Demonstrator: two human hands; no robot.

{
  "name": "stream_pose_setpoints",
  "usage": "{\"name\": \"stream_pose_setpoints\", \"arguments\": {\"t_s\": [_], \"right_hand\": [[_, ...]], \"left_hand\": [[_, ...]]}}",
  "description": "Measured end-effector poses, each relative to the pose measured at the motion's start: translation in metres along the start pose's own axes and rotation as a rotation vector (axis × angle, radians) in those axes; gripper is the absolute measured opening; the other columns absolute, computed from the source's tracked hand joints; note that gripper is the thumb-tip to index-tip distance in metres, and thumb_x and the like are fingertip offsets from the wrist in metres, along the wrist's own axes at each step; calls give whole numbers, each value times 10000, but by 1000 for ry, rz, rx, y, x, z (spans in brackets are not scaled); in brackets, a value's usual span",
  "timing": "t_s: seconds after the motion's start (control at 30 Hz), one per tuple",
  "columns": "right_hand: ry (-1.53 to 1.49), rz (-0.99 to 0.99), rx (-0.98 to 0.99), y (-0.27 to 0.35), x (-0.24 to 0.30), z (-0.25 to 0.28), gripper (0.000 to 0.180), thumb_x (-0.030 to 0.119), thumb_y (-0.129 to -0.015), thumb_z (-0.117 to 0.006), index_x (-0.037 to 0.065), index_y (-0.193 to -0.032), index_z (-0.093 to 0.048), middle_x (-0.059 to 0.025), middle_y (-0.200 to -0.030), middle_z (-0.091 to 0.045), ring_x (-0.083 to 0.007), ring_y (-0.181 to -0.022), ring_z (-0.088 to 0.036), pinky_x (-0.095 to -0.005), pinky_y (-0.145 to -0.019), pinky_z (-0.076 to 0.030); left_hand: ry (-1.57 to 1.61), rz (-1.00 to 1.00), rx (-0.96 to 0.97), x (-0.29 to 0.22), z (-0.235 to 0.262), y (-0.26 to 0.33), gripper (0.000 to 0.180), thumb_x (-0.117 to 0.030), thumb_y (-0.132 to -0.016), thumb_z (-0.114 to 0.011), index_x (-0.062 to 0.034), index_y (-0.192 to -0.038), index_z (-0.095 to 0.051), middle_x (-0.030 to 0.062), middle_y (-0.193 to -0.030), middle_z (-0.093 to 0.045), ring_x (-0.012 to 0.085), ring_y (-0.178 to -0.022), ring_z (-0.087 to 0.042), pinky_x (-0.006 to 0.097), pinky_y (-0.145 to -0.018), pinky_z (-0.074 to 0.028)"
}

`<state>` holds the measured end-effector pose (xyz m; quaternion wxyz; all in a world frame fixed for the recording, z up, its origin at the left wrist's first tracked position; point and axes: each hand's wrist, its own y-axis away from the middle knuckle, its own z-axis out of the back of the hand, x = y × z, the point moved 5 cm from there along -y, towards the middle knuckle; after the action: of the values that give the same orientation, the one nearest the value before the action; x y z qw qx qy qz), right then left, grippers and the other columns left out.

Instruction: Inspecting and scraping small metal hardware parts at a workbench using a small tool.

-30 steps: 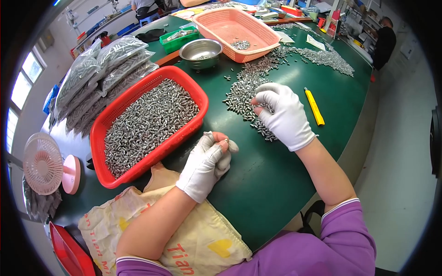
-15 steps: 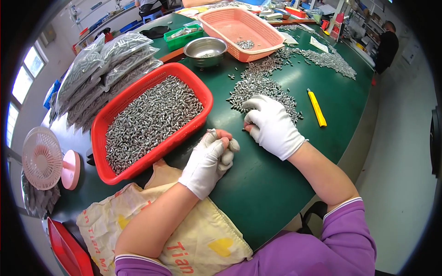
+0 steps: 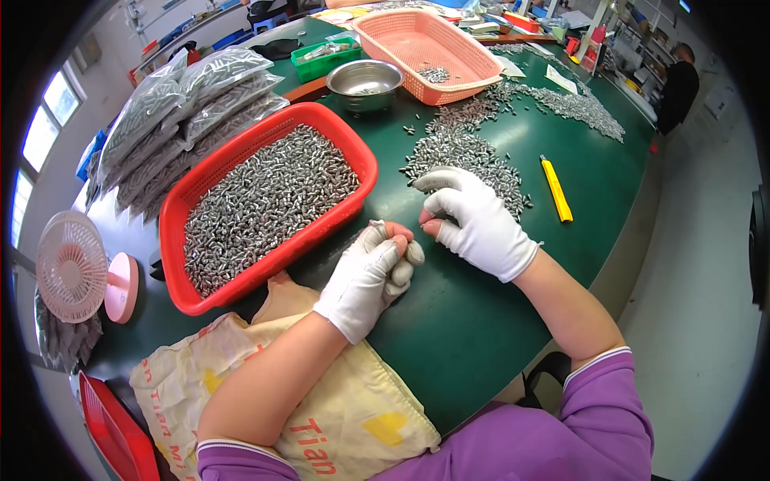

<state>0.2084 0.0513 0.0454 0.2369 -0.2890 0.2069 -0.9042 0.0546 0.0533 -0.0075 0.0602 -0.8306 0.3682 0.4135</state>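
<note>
My left hand (image 3: 362, 279), in a white glove with bare thumb and index tips, is held over the near part of the table. Its thumb and index finger are pinched together, and anything between them is too small to make out. To its right, my right hand (image 3: 480, 223), gloved the same way, is at the near edge of a loose pile of small silvery metal pins (image 3: 461, 152). Its bare thumb and index tips come close together; whatever is in them cannot be made out. A red basket (image 3: 355, 204) full of similar metal pieces stands left of my hands.
A yellow utility knife (image 3: 556, 188) lies right of the pile. Behind are a steel bowl (image 3: 365, 98), a pink basket (image 3: 449, 98) and a green box (image 3: 309, 69). Filled plastic bags (image 3: 144, 120) and a pink fan (image 3: 72, 268) stand left; printed cloth (image 3: 249, 377) lies under my left forearm.
My right hand has drawn slightly back from the pile toward me. My left hand keeps its pinch almost in place. The whole view has shifted a little.
</note>
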Motion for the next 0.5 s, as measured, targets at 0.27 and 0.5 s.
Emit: {"name": "stream_pose_setpoints", "arguments": {"t_s": [0.27, 0.5], "right_hand": [[-321, 28, 59, -1, 11, 1, 173, 86, -756, -740, 60, -895, -640, -121, -1119, -600, -271, -1043, -586, -371, -913, -458], [-290, 45, -44, 0, 13, 8, 187, 31, -727, -735, 56, -892, -650, -113, -1062, -617, -277, -981, -607, -369, -861, -483]], "left_hand": [[-204, 32, 11, 0, -6, 2, 194, -290, -949, -565, -114, -986, -492, -19, -813, -558, 32, -557, -392, 175, -475, -293], [-181, 31, 11, 0, -5, 2, 285, -354, -902, -640, -118, -990, -507, 3, -818, -562, 59, -553, -363, 195, -506, -289]]}}
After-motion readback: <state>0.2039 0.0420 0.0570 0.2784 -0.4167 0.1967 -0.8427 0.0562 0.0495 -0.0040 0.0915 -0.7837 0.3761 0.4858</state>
